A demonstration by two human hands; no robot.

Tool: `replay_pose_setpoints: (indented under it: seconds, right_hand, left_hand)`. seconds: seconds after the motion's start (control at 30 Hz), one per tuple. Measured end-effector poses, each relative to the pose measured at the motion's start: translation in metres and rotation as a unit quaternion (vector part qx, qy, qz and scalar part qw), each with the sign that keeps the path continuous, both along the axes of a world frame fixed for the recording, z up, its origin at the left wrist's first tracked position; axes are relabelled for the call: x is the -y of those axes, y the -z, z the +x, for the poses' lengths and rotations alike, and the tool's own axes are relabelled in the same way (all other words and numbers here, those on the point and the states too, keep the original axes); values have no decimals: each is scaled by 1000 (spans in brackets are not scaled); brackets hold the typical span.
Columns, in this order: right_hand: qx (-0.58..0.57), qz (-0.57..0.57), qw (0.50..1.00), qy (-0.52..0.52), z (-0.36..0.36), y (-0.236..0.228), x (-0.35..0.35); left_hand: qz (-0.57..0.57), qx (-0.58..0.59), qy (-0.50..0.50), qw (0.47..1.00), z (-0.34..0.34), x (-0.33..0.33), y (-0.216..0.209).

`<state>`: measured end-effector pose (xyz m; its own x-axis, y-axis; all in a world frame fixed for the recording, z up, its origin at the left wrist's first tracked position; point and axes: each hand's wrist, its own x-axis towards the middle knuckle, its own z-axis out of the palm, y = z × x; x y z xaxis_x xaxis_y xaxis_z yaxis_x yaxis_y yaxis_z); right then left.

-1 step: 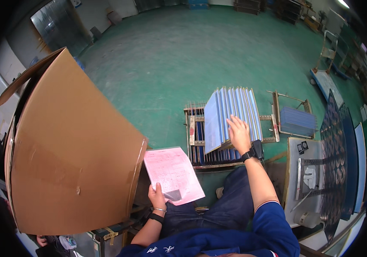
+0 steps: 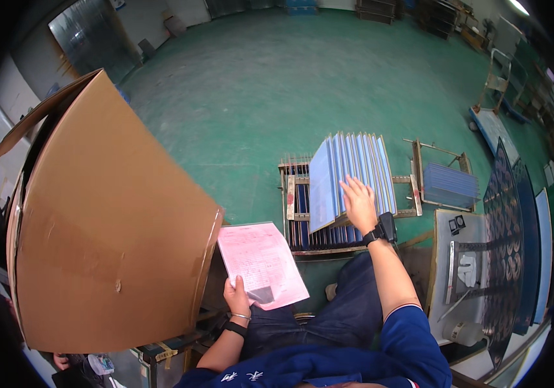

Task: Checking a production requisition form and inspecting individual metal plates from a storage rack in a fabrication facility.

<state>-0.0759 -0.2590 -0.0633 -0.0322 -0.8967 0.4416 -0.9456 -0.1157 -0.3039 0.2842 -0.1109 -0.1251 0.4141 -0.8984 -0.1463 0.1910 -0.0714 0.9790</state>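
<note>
My left hand (image 2: 237,297) pinches the lower left edge of a pink paper form (image 2: 257,255) above my lap, thumb on top. The form looks to be in a clear sleeve, with a small grey patch near its bottom edge. In front of me, a row of thin blue-white panels with yellowish edges (image 2: 325,184) stands tilted on a slotted rack (image 2: 291,197). Over the panels' upper edges lies my right hand (image 2: 359,202), fingers stretched and slightly apart, gripping nothing. Whether its fingertips touch the panels I cannot tell. A black device sits at my right wrist.
A large cardboard box (image 2: 115,226) rises close on my left. Right of the rack, another frame (image 2: 417,161) holds bluish panels (image 2: 448,184). A workbench (image 2: 445,258) with a white bottle (image 2: 466,333) and large dark upright sheets (image 2: 503,258) stands at right. Farther off is a hand trolley (image 2: 493,129).
My right fingers have shifted very slightly left over the panels. My left hand and the pink form stay in place.
</note>
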Motion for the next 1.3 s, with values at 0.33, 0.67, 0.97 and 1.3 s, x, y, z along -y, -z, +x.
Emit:
replay_pose_setpoints:
  seconds: [0.33, 0.67, 0.97, 1.3]
  right_hand:
    - [-43, 43, 997, -52, 36, -17, 12]
    - [235, 205, 921, -235, 91, -73, -66]
    - [605, 85, 764, -209, 23, -92, -111]
    - [605, -80, 791, -39, -44, -120, -52]
  left_hand:
    - [64, 22, -14, 998, 8, 2, -12]
    - [-115, -59, 164, 978, -36, 2, -108]
    - [-192, 95, 381, 899, -49, 16, -151]
    - [-25, -25, 361, 932, -44, 27, -119]
